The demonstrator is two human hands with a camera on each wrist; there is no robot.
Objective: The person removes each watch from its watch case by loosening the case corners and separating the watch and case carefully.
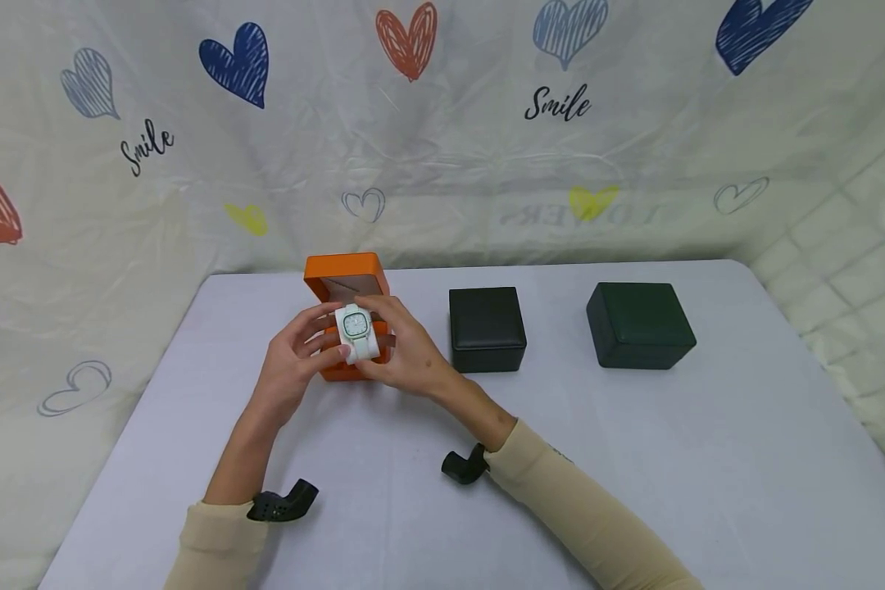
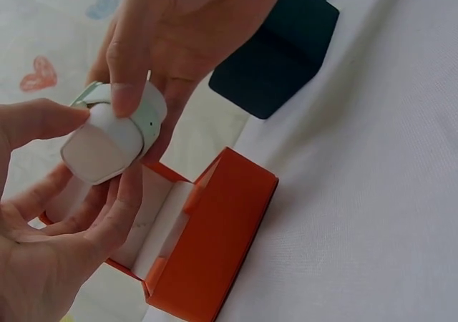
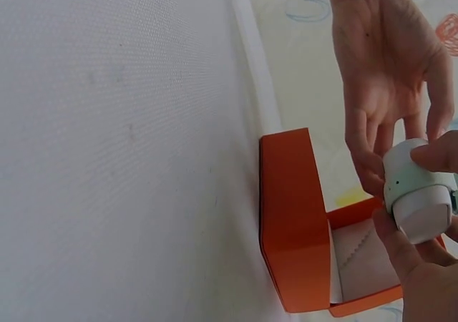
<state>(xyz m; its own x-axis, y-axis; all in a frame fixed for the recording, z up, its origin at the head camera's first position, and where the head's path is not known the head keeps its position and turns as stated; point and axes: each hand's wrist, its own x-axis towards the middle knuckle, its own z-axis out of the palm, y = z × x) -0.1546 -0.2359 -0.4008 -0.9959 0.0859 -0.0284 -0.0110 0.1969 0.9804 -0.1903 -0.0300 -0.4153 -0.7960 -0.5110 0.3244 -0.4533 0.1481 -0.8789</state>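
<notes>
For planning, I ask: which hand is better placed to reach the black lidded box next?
Probably the right hand: it is nearer the black lidded box than the left hand, though both hold the wristwatch.

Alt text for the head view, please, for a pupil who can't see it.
A person's left hand and right hand hold a pale watch around a white cushion, by an open orange box on a white table. To the right stand a closed black box and a closed dark green box; behind, a backdrop with hearts.
</notes>
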